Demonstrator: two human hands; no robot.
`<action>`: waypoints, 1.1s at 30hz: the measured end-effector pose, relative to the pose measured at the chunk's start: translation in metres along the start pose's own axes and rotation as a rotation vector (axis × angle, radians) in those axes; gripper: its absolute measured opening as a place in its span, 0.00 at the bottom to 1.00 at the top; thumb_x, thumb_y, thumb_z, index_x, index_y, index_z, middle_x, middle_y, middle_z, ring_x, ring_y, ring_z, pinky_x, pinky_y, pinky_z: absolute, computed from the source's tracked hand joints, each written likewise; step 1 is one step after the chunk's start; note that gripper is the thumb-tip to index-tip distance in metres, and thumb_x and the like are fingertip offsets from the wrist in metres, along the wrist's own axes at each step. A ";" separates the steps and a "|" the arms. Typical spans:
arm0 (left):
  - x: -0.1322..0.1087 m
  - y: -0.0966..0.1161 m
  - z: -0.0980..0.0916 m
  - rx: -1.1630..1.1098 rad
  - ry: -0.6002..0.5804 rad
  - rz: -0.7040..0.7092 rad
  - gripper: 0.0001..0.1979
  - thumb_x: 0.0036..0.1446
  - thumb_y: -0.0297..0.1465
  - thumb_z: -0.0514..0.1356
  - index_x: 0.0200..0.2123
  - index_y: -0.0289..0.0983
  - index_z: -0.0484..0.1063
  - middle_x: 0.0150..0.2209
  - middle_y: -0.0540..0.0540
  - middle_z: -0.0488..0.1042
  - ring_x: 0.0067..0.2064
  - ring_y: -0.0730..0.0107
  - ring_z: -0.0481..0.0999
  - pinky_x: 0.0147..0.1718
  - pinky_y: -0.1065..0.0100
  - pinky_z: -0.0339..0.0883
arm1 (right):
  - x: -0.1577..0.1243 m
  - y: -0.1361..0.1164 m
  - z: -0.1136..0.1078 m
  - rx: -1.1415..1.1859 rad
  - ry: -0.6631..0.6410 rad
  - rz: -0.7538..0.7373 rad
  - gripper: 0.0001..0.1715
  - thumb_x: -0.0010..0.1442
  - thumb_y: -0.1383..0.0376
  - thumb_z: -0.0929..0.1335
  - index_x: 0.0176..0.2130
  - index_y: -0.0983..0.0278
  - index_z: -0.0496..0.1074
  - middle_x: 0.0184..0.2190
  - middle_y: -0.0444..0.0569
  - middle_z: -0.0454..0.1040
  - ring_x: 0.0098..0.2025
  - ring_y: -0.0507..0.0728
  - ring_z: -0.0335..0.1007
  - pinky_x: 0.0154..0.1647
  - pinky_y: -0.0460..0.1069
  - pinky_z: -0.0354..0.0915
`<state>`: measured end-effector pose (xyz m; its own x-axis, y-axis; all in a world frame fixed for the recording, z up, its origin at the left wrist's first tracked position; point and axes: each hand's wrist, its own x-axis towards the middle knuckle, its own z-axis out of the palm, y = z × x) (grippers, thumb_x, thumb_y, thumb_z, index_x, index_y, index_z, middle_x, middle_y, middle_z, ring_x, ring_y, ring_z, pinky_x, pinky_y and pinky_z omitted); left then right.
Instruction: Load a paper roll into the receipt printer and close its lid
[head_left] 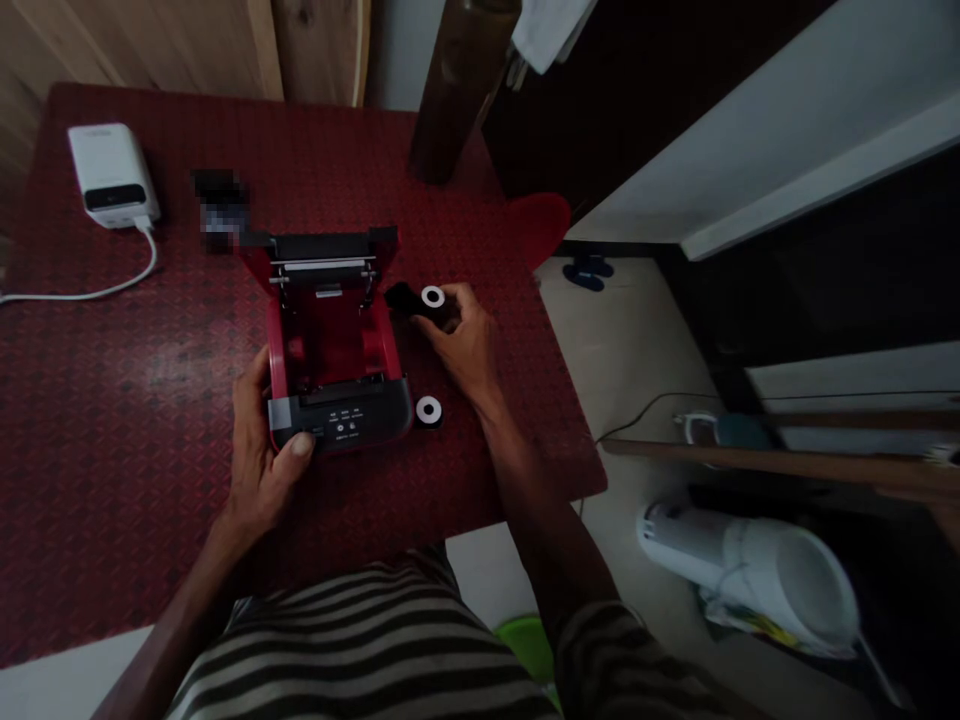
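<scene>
A small red and black printer sits on the table with its lid raised, baring a red inner bay. Along its left side my left hand is closed, with the thumb on the black front panel. Just right of the bay, my right hand pinches a small black roll with a white core between thumb and fingers. A loose black strip reaches from this roll toward the printer's right wall. Beside the printer's front right corner stands a second black roll, also with a white core.
A white power bank with a white cable lies at the back left of the patterned red table. Behind the printer is a blurred dark object. A tall brown cylinder stands at the back edge, near a red stool.
</scene>
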<state>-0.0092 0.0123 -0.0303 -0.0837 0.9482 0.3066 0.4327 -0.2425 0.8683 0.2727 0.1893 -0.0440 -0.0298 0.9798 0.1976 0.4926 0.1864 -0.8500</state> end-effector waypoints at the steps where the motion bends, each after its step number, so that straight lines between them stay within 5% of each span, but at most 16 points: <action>1: 0.000 -0.001 0.000 0.004 0.000 0.007 0.46 0.79 0.63 0.59 0.89 0.52 0.57 0.81 0.37 0.68 0.79 0.31 0.71 0.79 0.33 0.69 | -0.002 -0.001 -0.003 0.016 -0.007 0.022 0.24 0.62 0.58 0.82 0.54 0.55 0.77 0.54 0.52 0.90 0.56 0.66 0.88 0.57 0.60 0.81; 5: 0.000 0.000 -0.003 0.022 -0.008 0.012 0.46 0.79 0.63 0.59 0.89 0.53 0.57 0.81 0.37 0.69 0.78 0.31 0.73 0.77 0.33 0.71 | -0.032 -0.008 -0.028 0.080 0.016 0.116 0.30 0.60 0.59 0.82 0.60 0.55 0.79 0.59 0.55 0.89 0.57 0.66 0.87 0.54 0.60 0.82; 7: 0.001 0.001 -0.003 0.024 -0.008 0.015 0.46 0.79 0.63 0.59 0.90 0.53 0.57 0.81 0.37 0.69 0.78 0.30 0.73 0.78 0.32 0.71 | -0.058 -0.015 -0.047 0.081 0.011 0.168 0.21 0.64 0.58 0.80 0.56 0.56 0.83 0.51 0.52 0.90 0.48 0.63 0.87 0.49 0.58 0.81; 10: 0.001 0.002 -0.001 0.004 -0.002 0.028 0.45 0.79 0.62 0.59 0.89 0.55 0.58 0.80 0.38 0.69 0.77 0.31 0.73 0.76 0.32 0.71 | -0.097 -0.026 -0.068 0.067 -0.169 0.208 0.13 0.66 0.59 0.80 0.51 0.56 0.87 0.45 0.48 0.90 0.39 0.59 0.83 0.44 0.55 0.78; 15: 0.002 0.000 -0.001 0.011 0.015 0.023 0.45 0.78 0.64 0.59 0.89 0.54 0.59 0.80 0.38 0.70 0.78 0.30 0.73 0.77 0.32 0.71 | -0.131 -0.034 -0.053 0.072 -0.260 0.157 0.30 0.58 0.65 0.85 0.59 0.55 0.86 0.55 0.50 0.91 0.45 0.61 0.84 0.53 0.58 0.80; 20: 0.000 -0.003 -0.003 0.040 0.000 0.021 0.47 0.78 0.65 0.58 0.89 0.49 0.58 0.79 0.35 0.70 0.77 0.32 0.74 0.76 0.34 0.72 | -0.133 -0.032 -0.028 0.092 -0.150 0.106 0.20 0.62 0.63 0.83 0.52 0.55 0.84 0.54 0.52 0.90 0.57 0.66 0.87 0.61 0.63 0.81; 25: -0.002 -0.004 -0.005 0.069 -0.002 0.072 0.44 0.81 0.60 0.58 0.90 0.48 0.57 0.80 0.34 0.70 0.77 0.34 0.74 0.76 0.34 0.72 | -0.127 -0.053 -0.057 0.209 -0.163 0.180 0.19 0.66 0.58 0.82 0.54 0.53 0.83 0.54 0.49 0.89 0.58 0.64 0.87 0.64 0.61 0.82; 30: -0.004 -0.004 -0.004 0.014 -0.007 0.047 0.43 0.81 0.57 0.61 0.90 0.49 0.57 0.84 0.34 0.66 0.82 0.32 0.70 0.80 0.32 0.67 | -0.101 -0.113 -0.107 0.289 -0.343 -0.007 0.17 0.70 0.62 0.82 0.57 0.51 0.86 0.53 0.47 0.88 0.55 0.61 0.85 0.55 0.55 0.80; 33: -0.006 -0.006 -0.003 0.028 -0.013 0.054 0.43 0.83 0.56 0.60 0.90 0.50 0.54 0.84 0.34 0.65 0.83 0.34 0.69 0.80 0.32 0.66 | -0.071 -0.144 -0.114 0.313 -0.577 -0.164 0.18 0.73 0.59 0.81 0.60 0.50 0.87 0.52 0.47 0.89 0.54 0.63 0.86 0.57 0.58 0.80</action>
<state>-0.0136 0.0079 -0.0360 -0.0481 0.9366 0.3470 0.4612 -0.2873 0.8395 0.3027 0.0842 0.1203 -0.5848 0.8025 0.1179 0.1693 0.2629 -0.9499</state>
